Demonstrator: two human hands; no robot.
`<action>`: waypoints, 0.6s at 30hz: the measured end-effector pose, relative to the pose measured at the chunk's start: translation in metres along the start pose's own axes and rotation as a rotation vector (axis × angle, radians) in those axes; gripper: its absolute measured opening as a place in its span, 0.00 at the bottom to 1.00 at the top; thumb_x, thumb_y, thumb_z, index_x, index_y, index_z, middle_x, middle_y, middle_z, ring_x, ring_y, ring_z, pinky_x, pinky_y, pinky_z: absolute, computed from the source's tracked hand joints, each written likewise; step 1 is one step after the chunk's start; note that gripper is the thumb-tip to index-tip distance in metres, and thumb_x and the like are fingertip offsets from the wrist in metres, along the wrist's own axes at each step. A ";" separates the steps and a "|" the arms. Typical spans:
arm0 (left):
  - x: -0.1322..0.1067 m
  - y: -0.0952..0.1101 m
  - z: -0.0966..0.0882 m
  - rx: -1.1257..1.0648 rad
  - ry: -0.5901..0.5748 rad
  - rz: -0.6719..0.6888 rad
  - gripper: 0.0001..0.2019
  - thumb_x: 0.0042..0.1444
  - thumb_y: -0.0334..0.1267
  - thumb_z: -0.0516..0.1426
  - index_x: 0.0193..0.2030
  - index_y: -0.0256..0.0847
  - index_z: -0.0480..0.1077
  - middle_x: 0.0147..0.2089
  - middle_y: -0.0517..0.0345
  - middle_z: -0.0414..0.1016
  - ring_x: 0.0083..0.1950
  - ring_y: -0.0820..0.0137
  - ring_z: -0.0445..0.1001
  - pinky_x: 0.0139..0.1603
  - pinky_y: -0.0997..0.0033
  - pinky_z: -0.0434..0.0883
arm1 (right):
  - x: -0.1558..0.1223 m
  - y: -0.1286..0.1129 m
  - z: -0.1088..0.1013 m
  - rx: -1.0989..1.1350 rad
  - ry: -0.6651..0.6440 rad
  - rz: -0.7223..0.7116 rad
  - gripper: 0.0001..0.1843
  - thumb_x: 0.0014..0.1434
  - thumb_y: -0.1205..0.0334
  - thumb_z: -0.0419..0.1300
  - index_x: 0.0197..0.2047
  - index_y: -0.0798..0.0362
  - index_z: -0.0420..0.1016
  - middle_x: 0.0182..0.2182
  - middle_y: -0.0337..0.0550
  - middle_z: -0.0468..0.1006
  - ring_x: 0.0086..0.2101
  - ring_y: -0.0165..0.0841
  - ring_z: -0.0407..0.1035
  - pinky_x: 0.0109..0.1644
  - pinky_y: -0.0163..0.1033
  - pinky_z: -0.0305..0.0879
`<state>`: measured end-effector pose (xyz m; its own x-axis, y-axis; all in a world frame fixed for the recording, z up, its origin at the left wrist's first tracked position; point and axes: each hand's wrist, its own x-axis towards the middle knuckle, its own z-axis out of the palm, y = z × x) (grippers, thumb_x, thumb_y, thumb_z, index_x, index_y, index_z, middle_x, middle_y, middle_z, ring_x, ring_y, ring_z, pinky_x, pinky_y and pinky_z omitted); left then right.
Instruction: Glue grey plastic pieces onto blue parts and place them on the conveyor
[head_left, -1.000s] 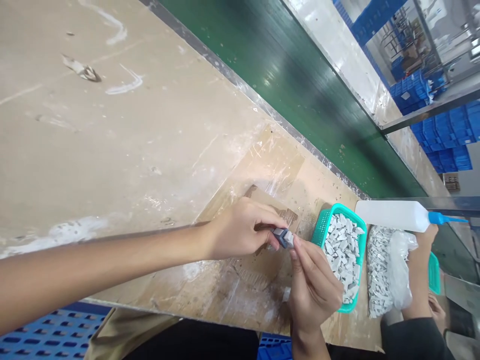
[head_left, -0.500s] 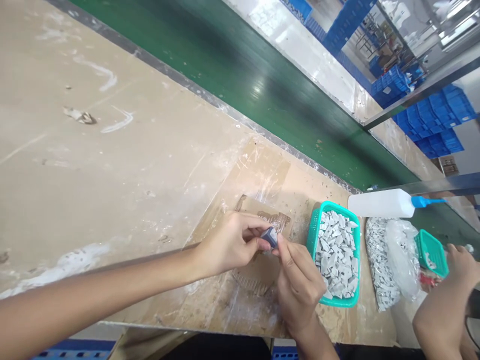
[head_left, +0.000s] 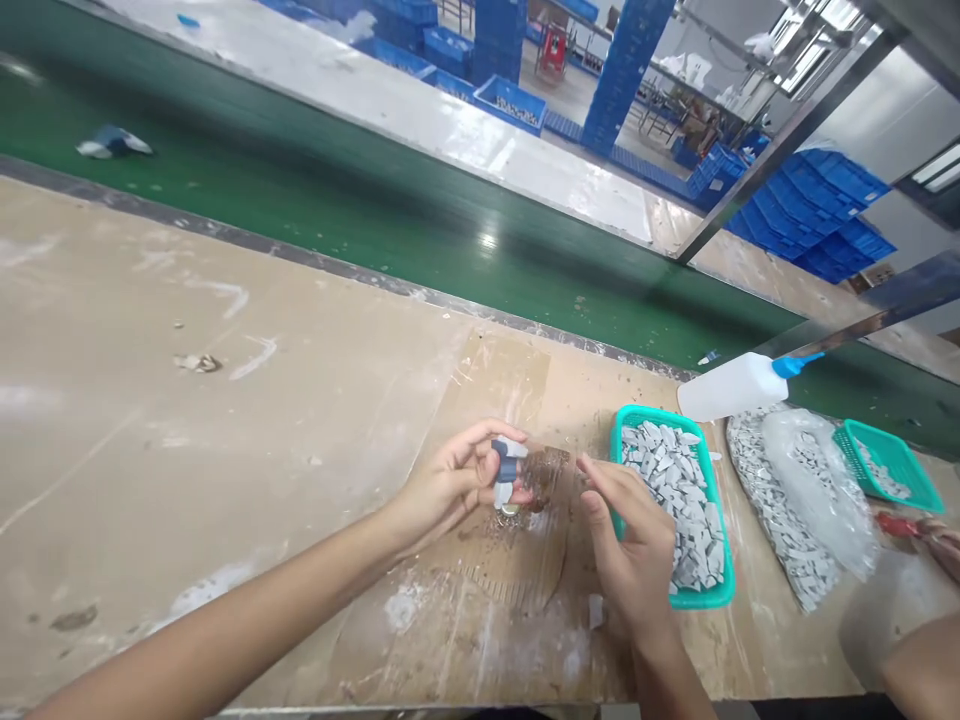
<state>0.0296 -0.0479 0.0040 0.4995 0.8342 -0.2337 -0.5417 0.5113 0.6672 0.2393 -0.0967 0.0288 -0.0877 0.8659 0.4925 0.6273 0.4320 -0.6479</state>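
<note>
Blue and white, a small moulded piece stands upright in the curled fingers of the left hand, held above a taped cardboard sheet on a scuffed beige workbench. The right hand is apart from it but just beside, raised over the left rim of a teal plastic basket, with its forefinger pointing toward the piece and not touching it. Whether those fingertips pinch something too thin to see, I cannot tell at this angle, and a small shiny spot at the lower end of the piece is also too small to make out. As things stand, this one piece is what is being handled, held up between the hands, and any work on it calls for a steady left-hand hold and for the right fingers to close the small gap. The basket is heaped with pale grey-white pieces. Beyond it lie a white squeeze bottle with a blue nozzle, a clear plastic bag of similar pieces and a smaller teal basket. A co-worker's forearm enters at the lower right edge, near a red-handled tool. Past the bench run a green conveyor belt and stacks of blue crates.
</note>
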 end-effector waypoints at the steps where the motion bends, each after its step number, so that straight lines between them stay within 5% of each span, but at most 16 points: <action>1: 0.000 0.002 0.000 -0.046 0.048 -0.026 0.14 0.52 0.39 0.69 0.44 0.39 0.75 0.32 0.57 0.73 0.34 0.69 0.75 0.40 0.66 0.80 | -0.001 0.000 0.000 -0.006 0.002 -0.008 0.16 0.68 0.66 0.59 0.57 0.49 0.77 0.46 0.46 0.82 0.47 0.36 0.76 0.52 0.44 0.75; 5: 0.000 0.009 0.002 -0.169 0.173 -0.084 0.09 0.54 0.29 0.65 0.40 0.38 0.72 0.31 0.56 0.72 0.30 0.71 0.75 0.31 0.75 0.77 | -0.002 -0.002 0.005 -0.002 0.004 -0.061 0.17 0.67 0.68 0.59 0.57 0.50 0.77 0.46 0.45 0.82 0.47 0.34 0.76 0.52 0.42 0.75; 12: 0.002 0.014 0.003 -0.214 0.196 -0.084 0.12 0.49 0.20 0.61 0.39 0.36 0.70 0.29 0.54 0.71 0.28 0.70 0.74 0.25 0.79 0.73 | -0.002 -0.005 0.014 0.017 0.003 -0.093 0.17 0.67 0.70 0.57 0.57 0.51 0.77 0.45 0.44 0.83 0.47 0.33 0.76 0.52 0.40 0.74; 15: 0.003 0.018 0.000 -0.203 0.248 -0.052 0.16 0.50 0.19 0.60 0.45 0.37 0.73 0.30 0.53 0.73 0.28 0.71 0.74 0.28 0.79 0.74 | 0.002 0.002 0.001 -0.034 0.097 -0.043 0.15 0.68 0.68 0.57 0.54 0.51 0.79 0.45 0.45 0.83 0.46 0.33 0.77 0.52 0.40 0.74; 18: 0.005 0.022 -0.003 -0.163 0.298 -0.024 0.17 0.50 0.18 0.60 0.46 0.36 0.74 0.30 0.53 0.74 0.29 0.70 0.75 0.29 0.77 0.76 | 0.012 0.024 -0.029 -0.176 0.252 0.169 0.15 0.69 0.63 0.55 0.52 0.53 0.80 0.46 0.48 0.83 0.47 0.35 0.78 0.52 0.42 0.74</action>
<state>0.0178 -0.0322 0.0151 0.3068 0.8332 -0.4600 -0.6456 0.5374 0.5426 0.2755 -0.0838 0.0361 0.2085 0.8225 0.5292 0.7423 0.2193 -0.6332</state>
